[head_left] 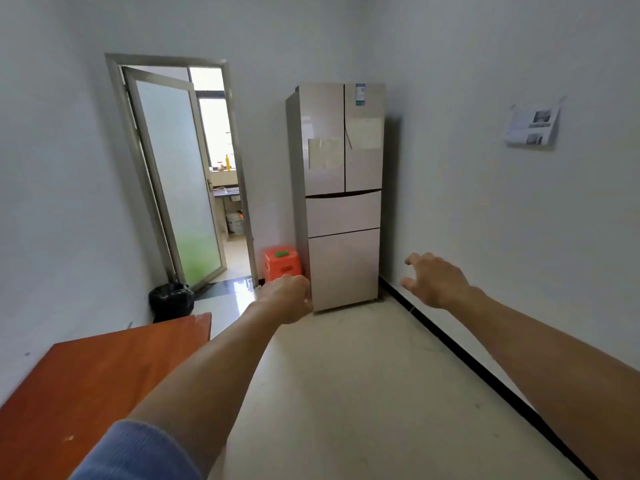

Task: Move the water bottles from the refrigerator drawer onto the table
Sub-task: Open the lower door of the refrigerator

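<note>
While both arms reach forward, the right hand (434,280) is spread and relaxed, holding nothing, and the left hand (287,297) shows only its back, so I cannot tell its grip. The refrigerator (343,202) stands far, at the right wall, with its drawers (343,214) closed and the water bottles hidden from view; the table (86,382) is near left.

The refrigerator (341,199) stands against the far wall, stool (282,263) left, table (86,375) nearer left.
</note>
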